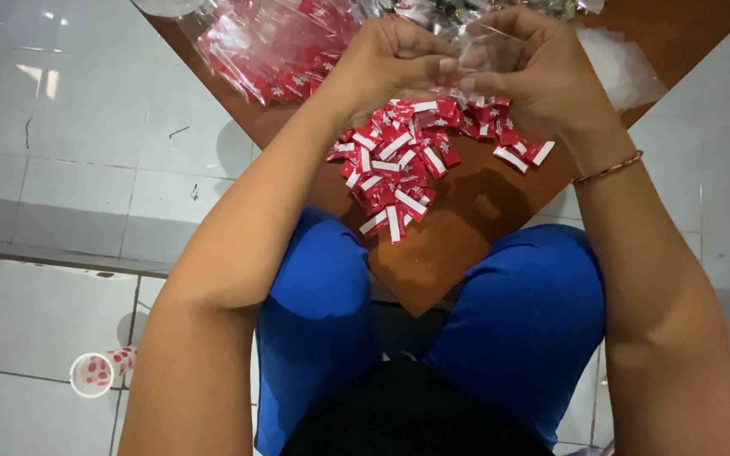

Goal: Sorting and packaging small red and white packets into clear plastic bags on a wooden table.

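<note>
Clear plastic bag (475, 52), small and crinkled, sits pinched between both hands at the far end of the desk (466, 228). The left hand (394, 55) is curled into a loose fist, thumb and fingertips pressed together on the bag's near edge. The right hand (530, 72) mirrors it, its grip closed on the same film from the other side, so the two sets of knuckles nearly touch. Whether anything is inside the bag cannot be told.

Just below the hands lies a heap of small red-and-white wrapped sweets (399, 165), spilling toward the person's lap; a few of them trail under the right hand. A thin reddish bracelet (608, 169) circles the right wrist.

Beyond the left hand is a large clear bag full of red packets (272, 42), lying on the brown desk. Another patch of clear plastic (623, 63) lies past the right hand.

The desk's corner points down between the person's knees, clad in blue trousers (323, 312). On the white tiled floor (61, 186), well to the left, lies a tipped white cup with red dots (99, 371).
</note>
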